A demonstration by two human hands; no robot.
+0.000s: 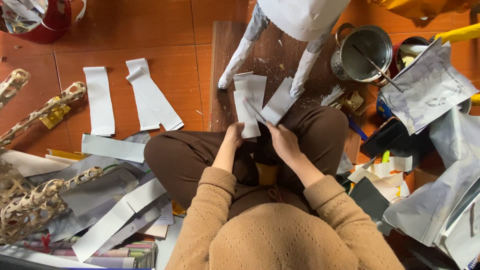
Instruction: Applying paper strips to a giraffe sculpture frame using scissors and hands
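On the floor at my far left lie the woven bamboo frames (30, 200), and past them three cut white paper strips (100, 100) laid side by side on the red tiles, their long edges zigzagged. More strips (117, 217) sit by my left knee.

My left hand (233, 136) is closed on the bottom end of a white paper strip (248, 107), thumb and fingers pinching it so it stands up over my crossed legs. My right hand (284, 141) is closed around scissors (255, 111); only the thin blades show against the paper, so I cannot tell how wide they gape. A second piece of white paper (279, 102) angles off to the right of the blades.

To cut well, I judge I should keep the strip taut from the pinch, feed paper into the blades instead of chasing it, and take short, even snips so the teeth match those on the finished strips.

Beyond my hands stand the paper-covered legs of a figure (240, 55) on a wooden board (225, 60). Further right sit a steel pot (364, 52) with a stick in it, and heaped grey paper sheets (430, 90).
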